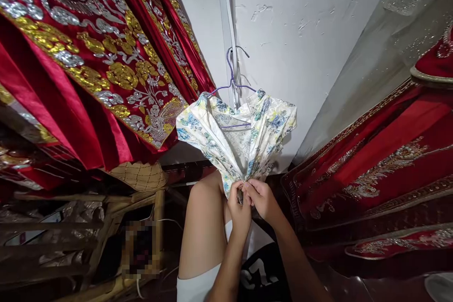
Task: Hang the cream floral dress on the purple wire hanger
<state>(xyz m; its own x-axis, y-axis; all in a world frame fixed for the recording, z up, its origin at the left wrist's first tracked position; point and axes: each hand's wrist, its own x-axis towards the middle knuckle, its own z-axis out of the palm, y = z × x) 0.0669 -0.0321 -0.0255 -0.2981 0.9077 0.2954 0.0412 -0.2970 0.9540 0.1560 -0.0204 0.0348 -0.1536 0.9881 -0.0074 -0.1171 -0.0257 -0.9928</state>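
Note:
A white garment with a blue and green flower print (236, 138) hangs on a purple wire hanger (231, 82) against the white wall. Both my hands meet at its gathered lower front. My left hand (239, 210) pinches the fabric with closed fingers. My right hand (261, 198) grips the same spot from the right, fingers curled. The two hands touch each other. What lies between the fingertips, besides cloth, is too small to make out. My bare knee (203, 226) is raised just left of the hands.
Red satin garments with gold and silver embroidery (92, 61) hang at the left, and more red embroidered cloth (375, 170) at the right. A woven straw item (139, 175) and a wooden frame (106, 226) stand at lower left. A white pipe (226, 23) runs up the wall.

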